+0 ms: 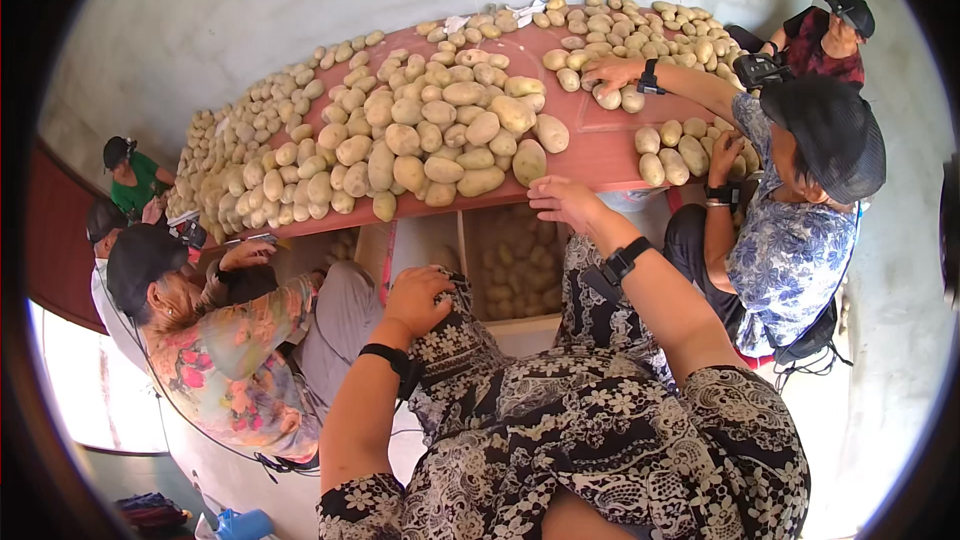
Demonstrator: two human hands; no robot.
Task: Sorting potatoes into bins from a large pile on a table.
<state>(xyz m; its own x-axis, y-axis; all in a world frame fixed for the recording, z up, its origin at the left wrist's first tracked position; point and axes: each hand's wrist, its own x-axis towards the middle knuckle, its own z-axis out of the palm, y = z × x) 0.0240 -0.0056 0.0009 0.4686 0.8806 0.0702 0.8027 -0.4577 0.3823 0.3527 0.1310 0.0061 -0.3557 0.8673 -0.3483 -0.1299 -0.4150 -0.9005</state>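
A large heap of potatoes [439, 112] lies on the red table [592, 157] before me. My right hand [566, 202] is at the table's near edge, fingers extended and nothing in them. Just beyond its fingertips sits one potato [529, 163] at the heap's right end; whether they touch I cannot tell. On the knee of my patterned trousers rests my left hand [420, 301], its fingers bent over the cloth and no object visible in it. Below the tabletop, between my knees, a compartment [510, 327] holds more potatoes [519, 270].
On my right a person in a blue-and-white top [795, 247] reaches over the table among potatoes [675, 154]. Close on my left sits a person in a floral shirt [232, 367]. Others sit at both far ends. White cloths [529, 13] lie along the table's back.
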